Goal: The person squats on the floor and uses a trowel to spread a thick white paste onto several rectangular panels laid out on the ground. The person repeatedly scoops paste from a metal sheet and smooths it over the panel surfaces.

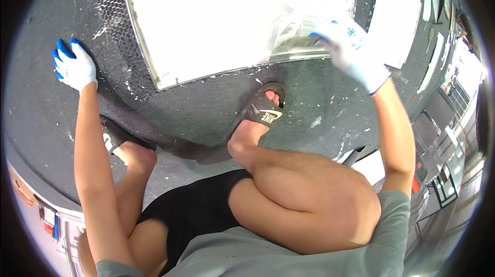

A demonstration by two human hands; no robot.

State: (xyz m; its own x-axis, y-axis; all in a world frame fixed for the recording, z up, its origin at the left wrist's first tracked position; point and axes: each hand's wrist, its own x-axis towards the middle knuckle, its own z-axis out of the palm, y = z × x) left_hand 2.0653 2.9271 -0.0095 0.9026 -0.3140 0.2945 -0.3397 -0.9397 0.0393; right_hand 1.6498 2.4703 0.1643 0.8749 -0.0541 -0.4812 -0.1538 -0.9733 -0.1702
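Observation:
My left hand (76,65), in a white glove with blue fingertips, rests on the dark textured surface with its fingers spread, left of a honeycomb-patterned strip. My right hand (350,50), gloved the same way, is over the near right part of a large, bright white panel (206,24). Its fingers are closed round a blurred, flat scraper-like tool (294,44). The tool lies at the panel's near edge, beside streaky smears on the white. Motion blur and glare hide its exact shape and how the fingers sit on it.
I crouch on the dark surface (206,96) in black slide sandals (263,107), the right one close to the panel's near edge. White flecks are scattered around. Another white panel (397,14) lies to the right. Shelving and equipment (433,148) stand beyond at the far right.

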